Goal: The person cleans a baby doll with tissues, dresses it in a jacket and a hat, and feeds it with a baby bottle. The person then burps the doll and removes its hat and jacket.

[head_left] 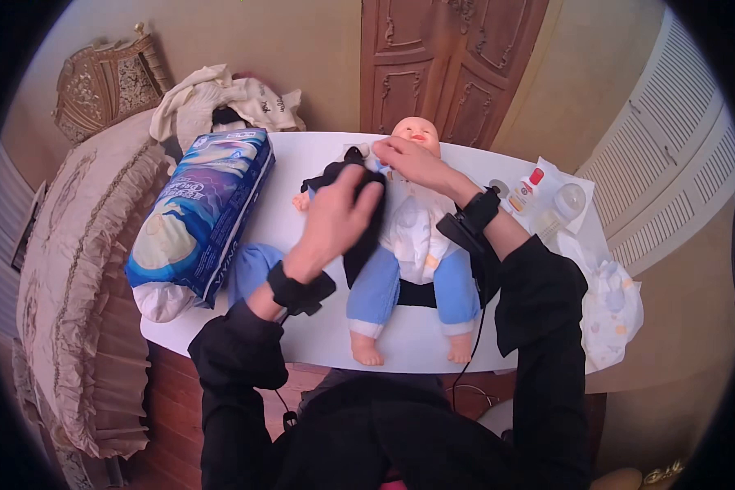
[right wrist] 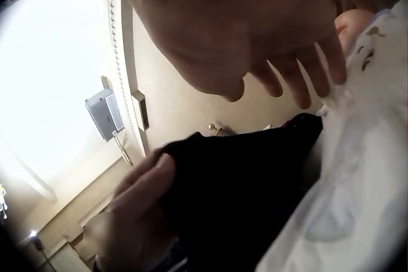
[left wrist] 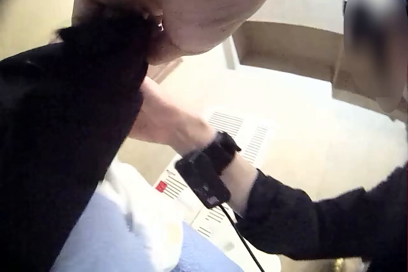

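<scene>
Apparently we're arranging the black cloth (head_left: 361,260) at the doll (head_left: 376,287)'s side: our left hand (head_left: 340,216) grips it, our right hand (head_left: 420,167)'s fingers extend loosely; next likely calls for drawing it straight.

1. Cloth (head_left: 366,249) is held in the fingers of the left hand (head_left: 335,216); left of them, on the table (head_left: 318,339), lies a pack (head_left: 200,212)
2. A doll (head_left: 456,286) has its head just beyond the fingers of the right hand (head_left: 420,166)
3. Right of those fingers is a bottle (head_left: 524,194) (a loose diaper (head_left: 611,314) lies nearer, at the table's edge)
4. Past the pack, farther left, a bed (head_left: 94,237)
</scene>
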Available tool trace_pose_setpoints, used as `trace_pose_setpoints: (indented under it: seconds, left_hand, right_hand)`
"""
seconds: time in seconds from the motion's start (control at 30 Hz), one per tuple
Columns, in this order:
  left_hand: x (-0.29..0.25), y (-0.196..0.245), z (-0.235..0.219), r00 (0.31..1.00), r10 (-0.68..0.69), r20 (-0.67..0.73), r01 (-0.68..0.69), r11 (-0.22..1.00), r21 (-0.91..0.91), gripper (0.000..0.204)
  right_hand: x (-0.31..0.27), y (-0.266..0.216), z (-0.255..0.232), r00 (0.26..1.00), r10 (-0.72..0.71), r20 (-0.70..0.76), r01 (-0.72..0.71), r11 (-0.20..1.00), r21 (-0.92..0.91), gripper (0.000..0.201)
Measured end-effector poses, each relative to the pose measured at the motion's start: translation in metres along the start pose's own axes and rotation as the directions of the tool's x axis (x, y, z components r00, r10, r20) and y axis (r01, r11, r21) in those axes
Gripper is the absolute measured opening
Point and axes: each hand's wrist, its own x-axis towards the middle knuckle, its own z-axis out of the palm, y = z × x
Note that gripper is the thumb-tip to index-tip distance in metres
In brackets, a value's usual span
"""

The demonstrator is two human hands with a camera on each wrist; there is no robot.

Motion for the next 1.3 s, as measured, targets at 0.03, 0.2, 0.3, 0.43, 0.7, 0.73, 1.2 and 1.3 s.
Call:
trace_pose_setpoints:
  seconds: [0.03, 0.2, 0.3, 0.43, 0.7, 0.73, 1.2, 1.3]
  left_hand:
    - [-0.002, 0.009, 0.008, 0.995, 0.097, 0.032, -0.099, 0.991, 0.086, 0.023]
    - [-0.023, 0.051, 0.040, 0.929, 0.272, 0.253, -0.306, 0.946, 0.105, 0.020]
    - [-0.030, 0.063, 0.036, 0.921, 0.207, 0.329, -0.250, 0.964, 0.095, 0.021]
    - [-0.044, 0.065, 0.023, 0.827, 0.274, 0.492, -0.255, 0.961, -0.107, 0.022]
    - [0.008, -0.110, -0.010, 0.928, 0.305, -0.212, -0.131, 0.801, 0.584, 0.022]
    - [0.012, -0.127, -0.015, 0.994, -0.017, -0.109, 0.065, 0.889, 0.453, 0.026]
    - [0.080, -0.173, -0.016, 0.790, -0.532, 0.306, 0.507, 0.847, 0.161, 0.036]
    - [0.082, -0.193, -0.023, 0.767, -0.436, 0.470, 0.522, 0.850, -0.063, 0.043]
  right_hand:
    - [0.004, -0.005, 0.002, 0.996, 0.084, 0.014, -0.085, 0.993, 0.079, 0.065]
    - [0.003, -0.016, 0.018, 0.987, -0.012, 0.159, 0.072, 0.924, -0.377, 0.064]
    - [0.003, -0.014, 0.010, 1.000, 0.011, -0.010, -0.014, 0.934, -0.358, 0.055]
    - [0.005, 0.031, -0.014, 0.987, 0.025, -0.161, -0.020, 0.999, 0.034, 0.034]
    - [-0.030, 0.030, -0.027, 0.966, 0.259, -0.014, -0.256, 0.960, 0.117, 0.012]
    - [-0.028, 0.032, -0.027, 0.966, 0.258, -0.015, -0.255, 0.960, 0.116, 0.012]
    - [-0.030, 0.033, -0.022, 0.978, 0.204, 0.044, -0.209, 0.966, 0.155, 0.010]
    - [-0.031, 0.032, -0.021, 0.974, 0.227, 0.027, -0.228, 0.962, 0.149, 0.009]
